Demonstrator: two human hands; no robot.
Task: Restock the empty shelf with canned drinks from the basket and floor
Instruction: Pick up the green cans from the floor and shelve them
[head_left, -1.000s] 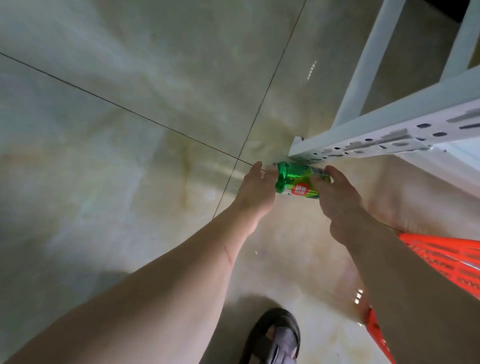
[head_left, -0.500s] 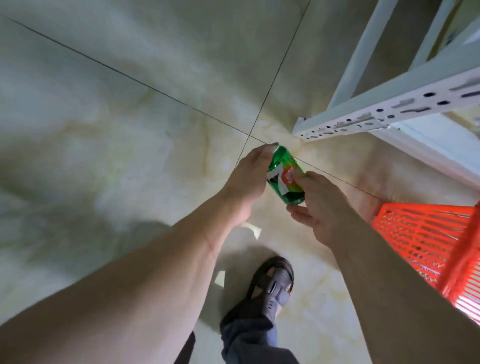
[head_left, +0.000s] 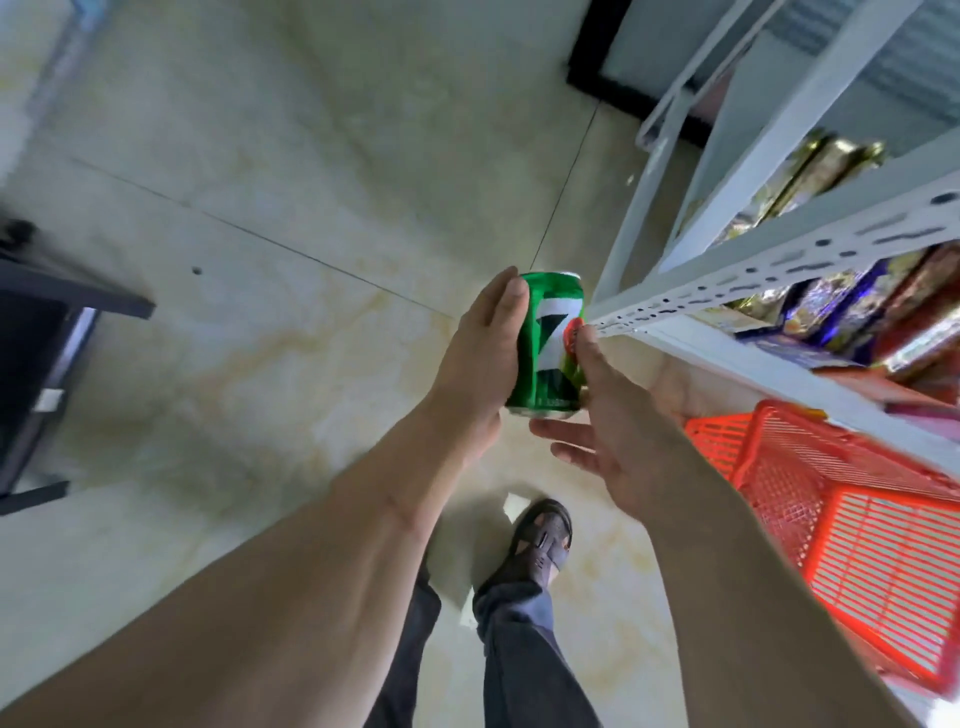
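green can upright, gripped by left hand; right hand, fingers straight, touches it.

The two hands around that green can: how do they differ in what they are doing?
The left hand wraps the green can from the side, fingers curled round it, carrying it upright. The right hand is spread, fingers fairly straight; its thumb touches the can's label and its fingers reach below the base. The left looks to bear the weight, the right only steadies. Both are bare and sit beside the white shelf frame.
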